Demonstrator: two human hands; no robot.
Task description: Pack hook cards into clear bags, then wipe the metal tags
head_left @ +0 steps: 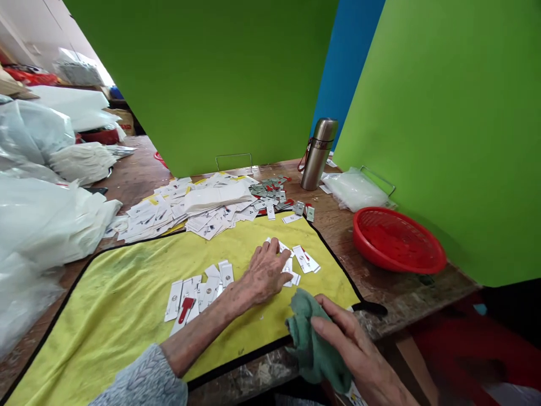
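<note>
My left hand (267,272) reaches over a yellow cloth (139,299) with black edging. Its fingers are spread and bent downward, touching a small group of white cards (291,277); its palm side is hidden. Just beyond the fingertips lie more white cards (305,259), one with a bit of red on it. My right hand (353,341), at the cloth's front edge, is closed on a crumpled green rag (315,344). Left of my left forearm are several white cards (207,290) in a loose row, with a red flat piece (186,309) on one.
A heap of white printed cards (190,206) and grey metal pieces (270,192) covers the back of the wooden table. A steel thermos (319,155), plastic bag (357,189) and red basket (439,256) stand right. Green panels (211,84) rise behind; plastic-wrapped stacks (38,225) crowd the left.
</note>
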